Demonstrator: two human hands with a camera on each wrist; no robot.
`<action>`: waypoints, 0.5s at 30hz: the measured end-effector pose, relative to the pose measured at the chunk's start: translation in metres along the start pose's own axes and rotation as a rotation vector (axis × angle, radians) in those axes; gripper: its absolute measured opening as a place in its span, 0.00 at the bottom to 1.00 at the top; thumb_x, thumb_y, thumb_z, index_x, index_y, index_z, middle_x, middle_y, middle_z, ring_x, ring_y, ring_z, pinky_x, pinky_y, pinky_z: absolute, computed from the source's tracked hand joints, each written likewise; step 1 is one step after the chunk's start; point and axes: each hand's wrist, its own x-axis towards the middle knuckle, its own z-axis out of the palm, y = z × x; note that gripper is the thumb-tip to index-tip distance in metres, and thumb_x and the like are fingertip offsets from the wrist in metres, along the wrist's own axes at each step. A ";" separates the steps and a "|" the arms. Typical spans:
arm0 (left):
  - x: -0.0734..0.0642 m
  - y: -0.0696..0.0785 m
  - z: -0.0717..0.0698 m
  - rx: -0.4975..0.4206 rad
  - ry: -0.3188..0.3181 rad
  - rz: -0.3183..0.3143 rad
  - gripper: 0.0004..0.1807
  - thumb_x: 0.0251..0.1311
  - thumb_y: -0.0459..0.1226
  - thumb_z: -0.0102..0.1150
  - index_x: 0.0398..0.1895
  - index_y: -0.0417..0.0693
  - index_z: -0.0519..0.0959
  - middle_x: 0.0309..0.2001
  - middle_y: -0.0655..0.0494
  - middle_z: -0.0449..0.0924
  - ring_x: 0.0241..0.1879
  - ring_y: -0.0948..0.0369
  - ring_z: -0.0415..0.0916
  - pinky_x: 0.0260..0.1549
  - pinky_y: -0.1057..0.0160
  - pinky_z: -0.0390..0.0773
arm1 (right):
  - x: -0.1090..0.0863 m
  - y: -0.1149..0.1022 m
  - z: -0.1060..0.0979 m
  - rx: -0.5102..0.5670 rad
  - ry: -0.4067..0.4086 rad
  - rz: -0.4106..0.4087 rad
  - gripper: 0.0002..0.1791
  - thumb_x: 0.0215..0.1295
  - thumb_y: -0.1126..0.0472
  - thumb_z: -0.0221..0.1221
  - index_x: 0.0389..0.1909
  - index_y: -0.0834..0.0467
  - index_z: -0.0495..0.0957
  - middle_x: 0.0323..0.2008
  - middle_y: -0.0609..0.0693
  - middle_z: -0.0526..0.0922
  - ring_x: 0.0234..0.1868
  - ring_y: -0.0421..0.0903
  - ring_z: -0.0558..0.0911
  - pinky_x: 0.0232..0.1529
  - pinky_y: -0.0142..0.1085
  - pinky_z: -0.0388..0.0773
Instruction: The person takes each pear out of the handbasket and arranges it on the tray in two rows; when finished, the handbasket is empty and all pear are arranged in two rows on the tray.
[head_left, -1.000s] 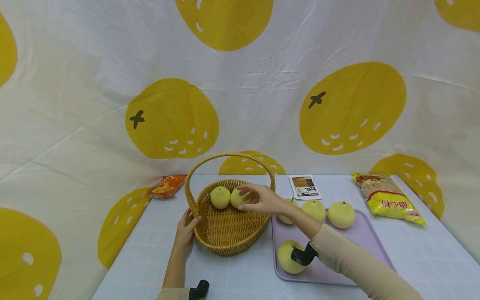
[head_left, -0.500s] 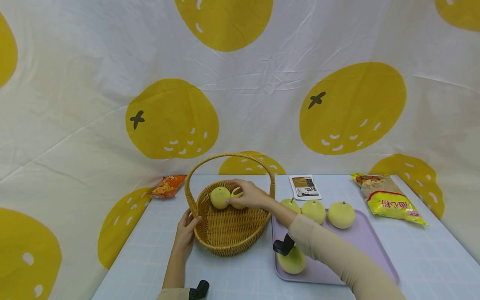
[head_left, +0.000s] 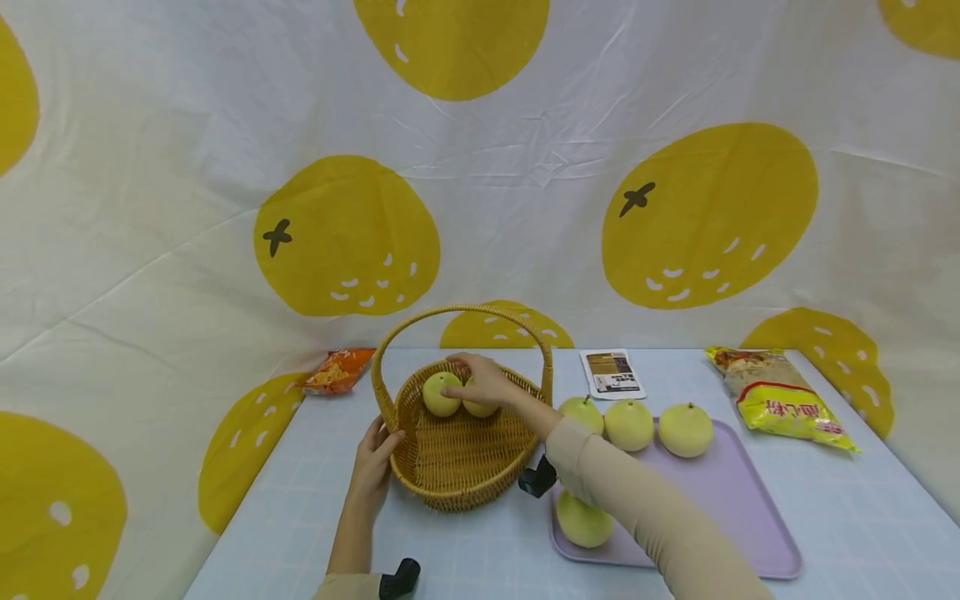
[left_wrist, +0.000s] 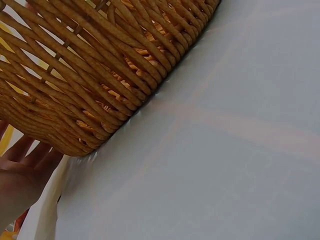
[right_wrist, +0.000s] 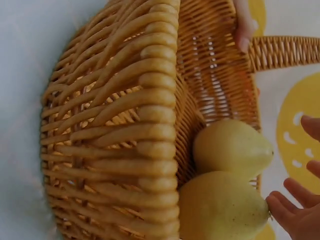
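L hand (head_left: 372,467): forearm runs up from lower frame edge, fingers (head_left: 390,440) straight, laid flat vs. what it touches, thumb alongside. R hand (head_left: 483,382): arm in beige sleeve extended diagonally fwd-left, wrist slightly bent, palm down, fingers (right_wrist: 295,210) relaxed & spread, tips just touching, no grip. Black wrist cams on both.

head view from above, looking forward and down over table (head_left: 465,550), mid distance, left wrist view low and very close on basket (left_wrist: 90,65) outer wall, right wrist view close at basket rim, facing inside, all three share basket
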 end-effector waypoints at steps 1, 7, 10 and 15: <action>0.000 0.000 0.000 0.002 0.000 0.001 0.36 0.64 0.31 0.50 0.74 0.44 0.48 0.70 0.38 0.52 0.65 0.46 0.58 0.46 0.72 0.73 | 0.002 0.001 0.001 -0.009 0.000 0.006 0.33 0.63 0.55 0.60 0.66 0.64 0.63 0.62 0.64 0.68 0.61 0.60 0.68 0.58 0.53 0.67; 0.001 0.001 0.000 -0.012 0.004 -0.016 0.36 0.64 0.31 0.50 0.74 0.47 0.49 0.70 0.41 0.53 0.65 0.49 0.59 0.47 0.72 0.73 | 0.017 -0.001 0.010 -0.059 -0.038 0.030 0.34 0.62 0.55 0.61 0.66 0.65 0.63 0.64 0.61 0.67 0.64 0.58 0.66 0.62 0.50 0.65; 0.000 0.001 0.000 -0.008 -0.001 -0.018 0.36 0.65 0.31 0.49 0.74 0.47 0.48 0.71 0.41 0.52 0.65 0.49 0.58 0.47 0.72 0.73 | 0.024 -0.003 0.017 -0.104 -0.071 0.050 0.34 0.61 0.55 0.62 0.65 0.65 0.64 0.63 0.61 0.68 0.64 0.57 0.67 0.61 0.49 0.66; 0.000 0.001 0.001 -0.008 -0.001 -0.020 0.36 0.65 0.32 0.49 0.74 0.47 0.48 0.71 0.41 0.52 0.65 0.48 0.58 0.46 0.72 0.73 | 0.029 -0.008 0.028 -0.224 -0.102 0.101 0.36 0.60 0.54 0.63 0.66 0.64 0.63 0.62 0.60 0.70 0.63 0.57 0.68 0.61 0.48 0.66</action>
